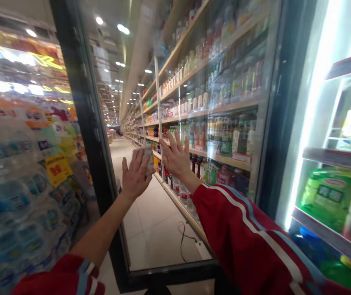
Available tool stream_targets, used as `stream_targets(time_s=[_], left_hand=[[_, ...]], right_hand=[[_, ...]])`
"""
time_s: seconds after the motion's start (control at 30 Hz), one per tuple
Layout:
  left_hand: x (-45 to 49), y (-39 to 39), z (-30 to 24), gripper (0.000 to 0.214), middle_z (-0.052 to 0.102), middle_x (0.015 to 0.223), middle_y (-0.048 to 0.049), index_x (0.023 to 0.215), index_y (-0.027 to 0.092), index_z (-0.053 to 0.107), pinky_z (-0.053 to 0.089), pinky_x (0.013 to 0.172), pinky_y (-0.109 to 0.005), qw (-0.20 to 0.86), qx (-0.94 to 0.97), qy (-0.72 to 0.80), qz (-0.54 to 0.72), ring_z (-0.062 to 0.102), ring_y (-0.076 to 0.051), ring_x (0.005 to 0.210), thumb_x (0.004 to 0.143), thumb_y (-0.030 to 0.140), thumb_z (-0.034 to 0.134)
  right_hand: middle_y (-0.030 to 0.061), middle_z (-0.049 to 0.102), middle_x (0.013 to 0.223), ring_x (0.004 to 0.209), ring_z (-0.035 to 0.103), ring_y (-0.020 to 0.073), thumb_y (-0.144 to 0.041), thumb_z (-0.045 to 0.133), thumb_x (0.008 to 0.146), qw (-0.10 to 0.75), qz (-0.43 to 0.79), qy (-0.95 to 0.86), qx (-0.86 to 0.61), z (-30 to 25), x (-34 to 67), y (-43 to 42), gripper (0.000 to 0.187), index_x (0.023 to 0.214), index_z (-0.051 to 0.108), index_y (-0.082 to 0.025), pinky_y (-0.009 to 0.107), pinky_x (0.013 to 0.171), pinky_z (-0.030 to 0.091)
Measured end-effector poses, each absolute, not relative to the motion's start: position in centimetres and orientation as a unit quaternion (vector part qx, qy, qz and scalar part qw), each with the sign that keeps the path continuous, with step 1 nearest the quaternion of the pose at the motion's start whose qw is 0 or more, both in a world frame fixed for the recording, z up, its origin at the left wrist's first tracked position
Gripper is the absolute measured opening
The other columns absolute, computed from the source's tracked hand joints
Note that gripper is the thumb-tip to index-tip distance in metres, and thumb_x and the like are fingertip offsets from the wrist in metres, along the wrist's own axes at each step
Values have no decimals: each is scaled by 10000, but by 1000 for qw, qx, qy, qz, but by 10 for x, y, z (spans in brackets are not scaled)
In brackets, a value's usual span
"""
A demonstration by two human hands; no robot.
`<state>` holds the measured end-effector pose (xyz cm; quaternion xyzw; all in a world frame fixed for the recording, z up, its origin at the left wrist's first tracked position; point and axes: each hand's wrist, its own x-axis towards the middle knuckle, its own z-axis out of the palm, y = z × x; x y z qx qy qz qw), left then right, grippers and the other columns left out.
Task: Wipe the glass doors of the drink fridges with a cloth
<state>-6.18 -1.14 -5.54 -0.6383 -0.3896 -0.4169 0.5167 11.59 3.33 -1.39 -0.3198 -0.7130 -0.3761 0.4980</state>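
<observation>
A glass door (144, 246) with a dark frame stands open in front of me. My left hand (135, 176) lies against the glass, its fingers over a pale greyish cloth (146, 159) that shows above and right of them. Just to the right, my right hand (178, 159) is raised to the same pane with its fingers spread and nothing in it. The palms of both hands are hidden from me.
Through the glass appear long shelves of bottles (200, 100) and a tiled aisle floor (150, 213). Stacked bottle packs (15, 196) with a yellow price sign (58, 169) stand left. A lit cooler on the right holds green packs (325, 196). A thin cable (182, 239) lies low.
</observation>
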Motion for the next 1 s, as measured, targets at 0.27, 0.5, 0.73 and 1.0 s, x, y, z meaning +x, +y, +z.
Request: stream_targets(time_s=[0.27,0.5,0.73,1.0], left_hand=[[-45,-12,-49,550,366,1435,-160,1385,151,345,41,1138,-439,519,-650,-392,-394,196,-220,1394,865,295,450],[-56,-13,-35,625,324,1454,-167,1420,156,277,17,1138,-457,511,-598,-431,-443,217,-235,1389,855,332,476],[-35,-15,-50,587,368,1432,-154,1419,155,285,21,1145,-444,522,-652,-399,-378,202,-218,1390,862,264,434],[-39,-13,-32,625,332,1450,-168,1429,152,252,12,1139,-466,516,-606,-430,-427,218,-239,1388,863,317,459]], right_hand=[[45,246,1522,1423,97,272,-324,428,890,499,-365,-718,-319,-14,117,27,512,1395,357,-282,552,1118,67],[65,282,1508,1411,164,256,-355,441,887,460,-400,-740,-284,-12,135,33,536,1404,342,-253,528,1120,89],[113,336,1477,1400,210,240,-371,432,887,480,-412,-719,-286,-13,155,39,525,1383,377,-206,531,1119,87],[103,386,1451,1390,243,216,-334,424,899,477,-444,-709,-270,-17,164,40,501,1380,385,-197,485,1132,66]])
